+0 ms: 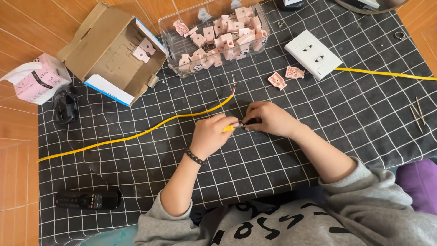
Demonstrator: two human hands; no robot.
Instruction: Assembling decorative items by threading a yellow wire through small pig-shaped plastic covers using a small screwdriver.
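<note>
Open cardboard box (109,50) up and to the left of the left grip (210,133): brown, lying on its side, flaps spread, blue-and-white printed edge along the lower rim, two pink parts inside. Further left still, at the cloth's edge, a pink tissue pack (38,78), soft and squarish, dark print, white tissue pulled out on top. Straight above both grips, a clear plastic container (214,36), rectangular, lidless, filled with pink parts. No screens or signs.
</note>
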